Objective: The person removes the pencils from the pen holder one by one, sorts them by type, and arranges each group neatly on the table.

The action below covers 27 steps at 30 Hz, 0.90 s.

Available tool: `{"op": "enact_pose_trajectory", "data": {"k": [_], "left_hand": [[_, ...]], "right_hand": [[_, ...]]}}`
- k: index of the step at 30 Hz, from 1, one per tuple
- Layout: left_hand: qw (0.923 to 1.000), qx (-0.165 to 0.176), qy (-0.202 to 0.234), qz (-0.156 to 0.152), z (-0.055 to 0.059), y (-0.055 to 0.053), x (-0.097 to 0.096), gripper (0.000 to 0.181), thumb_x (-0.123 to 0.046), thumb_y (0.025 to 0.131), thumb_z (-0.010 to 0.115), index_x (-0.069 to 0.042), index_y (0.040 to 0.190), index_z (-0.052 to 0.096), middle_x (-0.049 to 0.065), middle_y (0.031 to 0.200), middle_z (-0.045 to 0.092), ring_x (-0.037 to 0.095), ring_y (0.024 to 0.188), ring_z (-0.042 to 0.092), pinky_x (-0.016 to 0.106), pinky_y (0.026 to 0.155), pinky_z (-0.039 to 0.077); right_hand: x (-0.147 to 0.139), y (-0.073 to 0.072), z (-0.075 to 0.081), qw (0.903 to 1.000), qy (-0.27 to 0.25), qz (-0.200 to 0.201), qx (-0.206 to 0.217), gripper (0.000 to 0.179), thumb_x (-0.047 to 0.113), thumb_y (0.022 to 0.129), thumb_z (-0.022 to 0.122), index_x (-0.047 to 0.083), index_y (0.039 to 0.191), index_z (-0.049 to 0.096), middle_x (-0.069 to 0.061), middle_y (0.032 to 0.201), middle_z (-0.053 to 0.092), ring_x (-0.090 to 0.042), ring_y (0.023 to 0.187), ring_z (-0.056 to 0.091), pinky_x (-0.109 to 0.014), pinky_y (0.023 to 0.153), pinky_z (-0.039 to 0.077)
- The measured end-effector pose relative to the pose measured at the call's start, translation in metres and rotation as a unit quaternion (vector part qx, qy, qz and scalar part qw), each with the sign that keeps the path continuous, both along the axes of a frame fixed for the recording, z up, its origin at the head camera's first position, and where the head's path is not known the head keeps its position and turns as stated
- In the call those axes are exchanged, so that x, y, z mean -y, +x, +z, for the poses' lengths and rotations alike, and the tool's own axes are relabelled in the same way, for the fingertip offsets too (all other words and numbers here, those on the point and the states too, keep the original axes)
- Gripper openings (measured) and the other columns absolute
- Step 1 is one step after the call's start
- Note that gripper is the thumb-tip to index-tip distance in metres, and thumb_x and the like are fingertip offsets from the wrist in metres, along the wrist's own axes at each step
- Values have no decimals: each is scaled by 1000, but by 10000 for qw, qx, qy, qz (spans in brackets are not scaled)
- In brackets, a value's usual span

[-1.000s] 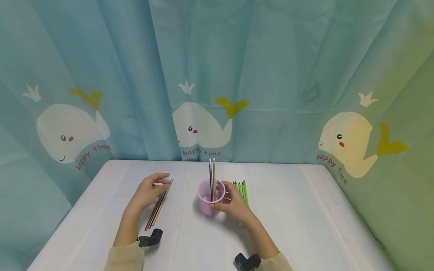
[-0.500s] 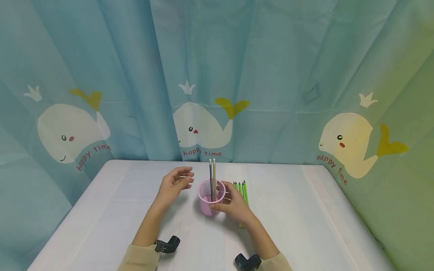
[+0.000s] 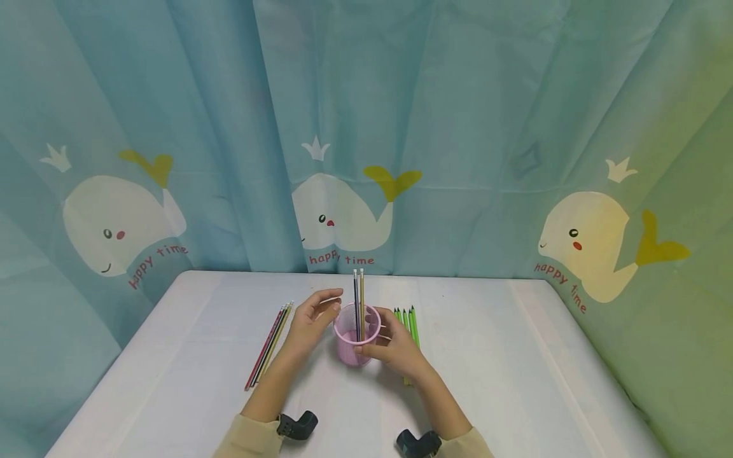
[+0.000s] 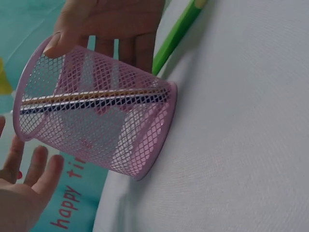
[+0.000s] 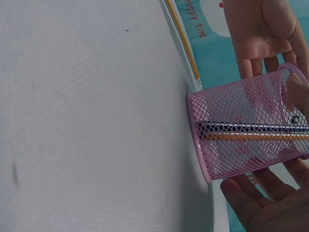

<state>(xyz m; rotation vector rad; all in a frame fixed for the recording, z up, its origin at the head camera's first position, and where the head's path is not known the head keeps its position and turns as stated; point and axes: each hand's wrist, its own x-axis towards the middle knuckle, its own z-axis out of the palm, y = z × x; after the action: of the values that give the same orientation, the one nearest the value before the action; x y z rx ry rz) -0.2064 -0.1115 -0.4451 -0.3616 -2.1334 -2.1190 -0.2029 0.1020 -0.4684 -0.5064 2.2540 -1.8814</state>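
Observation:
A pink mesh pencil cup [image 3: 348,353] stands upright on the table, with a dark pencil [image 3: 356,292] and a yellow pencil [image 3: 362,292] leaning inside. My right hand [image 3: 401,346] grips the cup from its right side, thumb at the front of the rim and fingers behind. On the other side, my left hand [image 3: 309,323] is right at the cup's left rim. Its fingers are loosely bent and hold nothing. In the left wrist view, the left fingers [image 4: 48,176] show below the cup [image 4: 96,116]. The right wrist view shows both pencils through the mesh [image 5: 241,106].
Several pencils [image 3: 266,350], red, black and yellow, lie side by side left of my left forearm. Several green pencils [image 3: 413,326] lie behind my right hand, partly hidden by it. A blue curtain [image 3: 458,127] with whale prints hangs beyond the white table [image 3: 487,381].
My left hand has moved right, from over the pencils on the left to the cup's left rim. Those pencils now show fully. The right hand and cup have stayed in place.

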Motion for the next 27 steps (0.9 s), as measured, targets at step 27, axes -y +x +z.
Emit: {"op": "enact_pose_trajectory", "data": {"k": [27], "left_hand": [[9798, -948, -1615, -709, -13, 3, -8, 35, -15, 102, 56, -5, 136, 60, 16, 151, 46, 38, 144, 36, 59, 117, 29]], "right_hand": [[0, 0, 0, 10000, 44, 23, -57, 78, 14, 76, 85, 8, 143, 46, -13, 134, 58, -35, 123, 58, -41, 103, 52]]}}
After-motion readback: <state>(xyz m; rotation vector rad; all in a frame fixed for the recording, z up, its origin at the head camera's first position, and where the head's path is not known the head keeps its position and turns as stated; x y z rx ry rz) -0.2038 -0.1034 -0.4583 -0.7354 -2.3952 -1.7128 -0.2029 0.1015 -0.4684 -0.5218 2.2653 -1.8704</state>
